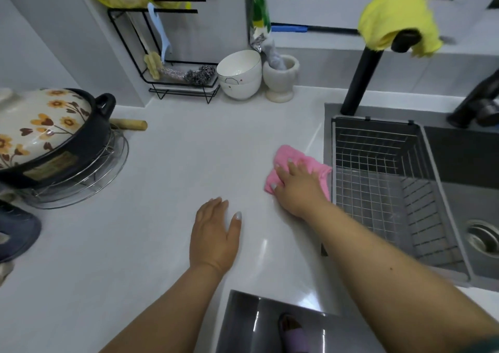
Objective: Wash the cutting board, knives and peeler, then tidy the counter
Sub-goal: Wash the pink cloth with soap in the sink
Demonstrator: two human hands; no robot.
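My right hand [295, 188] presses flat on a pink cloth [290, 156] that lies on the white counter [189, 163], just left of the sink. The fingers spread over the cloth and hold it down. My left hand [214, 234] rests palm down on the bare counter nearer to me, fingers apart, with nothing in it. No cutting board, knife or peeler shows in view.
A wire basket [378, 180] sits in the dark sink, with a black tap [361, 80] draped in a yellow cloth [397, 15] behind. A flowered pot [46, 134] on a steel rack stands left. Stacked bowls [239, 74], a mortar [280, 78] and a black wire rack [172, 55] line the back wall.
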